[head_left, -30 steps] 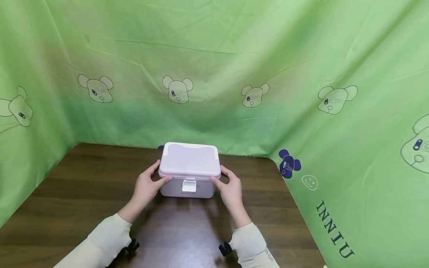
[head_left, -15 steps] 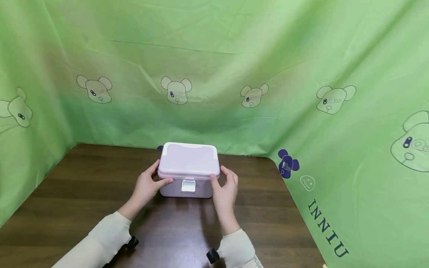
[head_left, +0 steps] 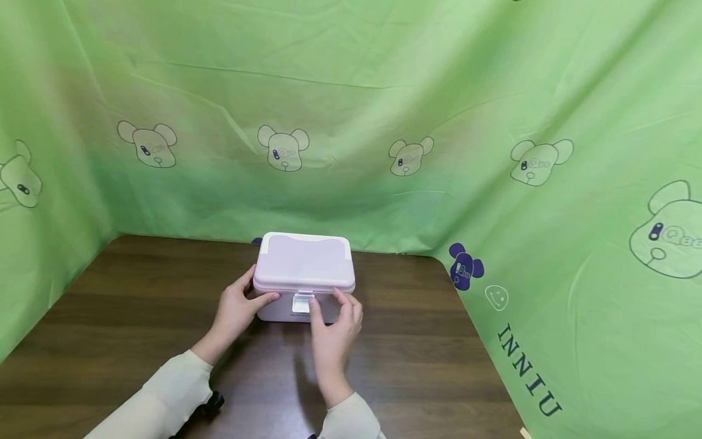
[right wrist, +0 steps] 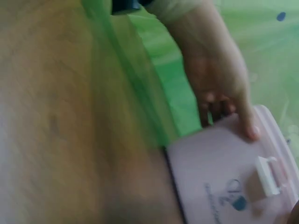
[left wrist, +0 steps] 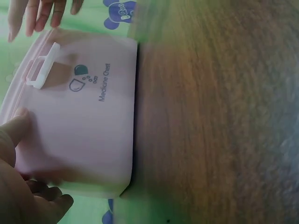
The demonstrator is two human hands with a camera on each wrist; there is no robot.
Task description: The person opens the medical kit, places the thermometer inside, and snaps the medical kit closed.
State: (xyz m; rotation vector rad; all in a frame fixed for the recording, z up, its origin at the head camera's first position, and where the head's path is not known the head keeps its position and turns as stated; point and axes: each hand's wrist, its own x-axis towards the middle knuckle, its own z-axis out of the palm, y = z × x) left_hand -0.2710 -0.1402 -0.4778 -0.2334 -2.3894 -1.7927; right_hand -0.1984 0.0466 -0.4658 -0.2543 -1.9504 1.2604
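A pale pink-and-lilac medicine box (head_left: pixel 307 259) stands on the wooden table with its lid down. "Medicine Chest" is printed on its front in the left wrist view. My left hand (head_left: pixel 236 308) grips the box's left end, thumb on the front and fingers round the side. At the front, the white latch (left wrist: pixel 45 67) sticks out from the wall. My right hand (head_left: pixel 333 341) is in front of the box, thumb beside the latch and fingers near the lid's edge. In the left wrist view, the right hand's fingers (left wrist: pixel 32 16) hang loose; whether the thumb touches the latch I cannot tell.
The brown wooden table (head_left: pixel 137 317) spreads out around the box. A green curtain (head_left: pixel 351 201) with printed bear heads hangs behind the table and along both sides, close behind the box.
My right hand has let go of the box's right end and moved left along the front to the latch. My left hand keeps its grip on the left end.
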